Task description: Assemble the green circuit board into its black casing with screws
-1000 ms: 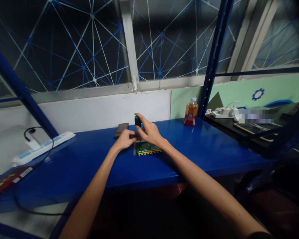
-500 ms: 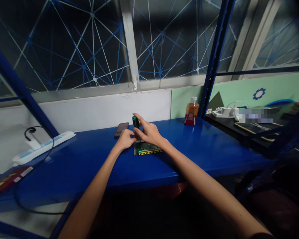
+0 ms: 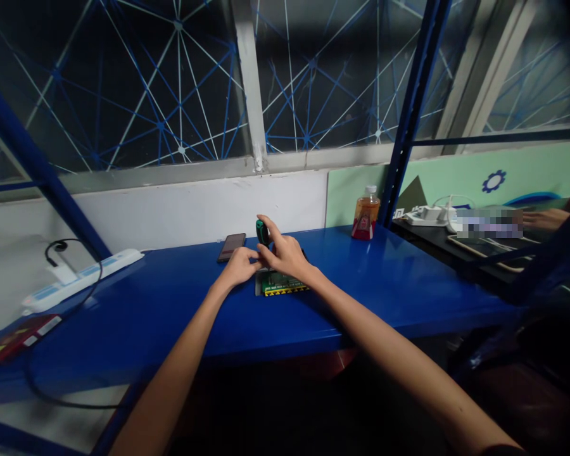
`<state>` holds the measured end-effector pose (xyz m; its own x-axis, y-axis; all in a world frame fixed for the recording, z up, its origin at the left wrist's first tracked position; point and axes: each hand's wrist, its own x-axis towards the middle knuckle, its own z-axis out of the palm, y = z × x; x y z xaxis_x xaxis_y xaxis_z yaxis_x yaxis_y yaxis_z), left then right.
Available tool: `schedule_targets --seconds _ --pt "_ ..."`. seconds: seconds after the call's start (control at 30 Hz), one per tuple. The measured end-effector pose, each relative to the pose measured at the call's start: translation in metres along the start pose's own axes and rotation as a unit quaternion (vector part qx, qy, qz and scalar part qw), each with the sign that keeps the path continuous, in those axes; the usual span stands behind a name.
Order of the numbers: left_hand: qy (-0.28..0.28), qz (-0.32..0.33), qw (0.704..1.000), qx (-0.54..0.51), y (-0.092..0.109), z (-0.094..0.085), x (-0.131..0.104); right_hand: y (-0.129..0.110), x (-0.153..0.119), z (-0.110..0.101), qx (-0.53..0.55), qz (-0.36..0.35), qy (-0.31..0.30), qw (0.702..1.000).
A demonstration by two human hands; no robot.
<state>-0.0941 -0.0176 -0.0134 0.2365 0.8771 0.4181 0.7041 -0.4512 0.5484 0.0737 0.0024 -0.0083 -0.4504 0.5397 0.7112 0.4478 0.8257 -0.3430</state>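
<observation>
A screwdriver [image 3: 263, 233] with a green and black handle stands nearly upright over a green circuit board [image 3: 285, 283] with a yellow edge. My right hand [image 3: 287, 253] grips the handle between its fingers, the index finger reaching up along it. Close beside it, my left hand [image 3: 240, 266] is closed in a pinch low by the board's left edge. What lies between the left fingertips is hidden, and so are the screwdriver's shaft and tip. Both hands cover the far part of the board, which lies on the blue table [image 3: 275, 326].
A phone [image 3: 231, 247] lies behind my left hand. Further right stands a bottle of reddish drink [image 3: 365, 214]. A white power strip [image 3: 88, 278] and a red box [image 3: 21, 341] are on the left. Another person's hand [image 3: 548, 218] is over the black table at right.
The screwdriver handle has turned a little and shifted slightly right with my right hand. My left hand stays almost in place. Another person's hand has come further into view at right.
</observation>
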Motion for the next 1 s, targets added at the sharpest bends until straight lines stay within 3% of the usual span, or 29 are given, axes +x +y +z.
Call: schedule_targets --seconds 0.13,0.27,0.33,0.43,0.6,0.73,0.87,1.0 --pt "-0.001 0.025 1.0 -0.009 0.006 -0.001 -0.001 0.007 0.009 -0.007 0.068 0.036 0.055 0.996" --pt "-0.013 0.06 0.998 -0.02 0.008 0.0 -0.002 0.032 0.018 -0.028 0.077 0.093 0.116 0.986" --pt "-0.027 0.063 0.998 -0.014 0.007 0.001 -0.003 0.054 0.013 -0.041 0.053 0.133 0.079 0.986" --pt "-0.043 0.063 0.997 0.002 0.007 0.001 -0.004 0.091 -0.003 -0.059 -0.043 0.207 -0.052 0.976" --pt "-0.025 0.071 0.997 -0.011 0.006 -0.002 -0.004 0.135 -0.025 -0.072 -0.114 0.252 -0.112 0.955" --pt "-0.003 0.062 0.998 -0.022 0.001 -0.008 -0.001 0.146 -0.029 -0.066 -0.147 0.248 -0.176 0.941" --pt "0.061 -0.015 0.998 0.001 -0.011 -0.016 0.0 0.142 -0.031 -0.063 -0.177 0.233 -0.222 0.93" --pt "0.024 -0.077 0.996 -0.028 -0.021 -0.024 -0.001 0.137 -0.032 -0.066 -0.21 0.221 -0.233 0.924"
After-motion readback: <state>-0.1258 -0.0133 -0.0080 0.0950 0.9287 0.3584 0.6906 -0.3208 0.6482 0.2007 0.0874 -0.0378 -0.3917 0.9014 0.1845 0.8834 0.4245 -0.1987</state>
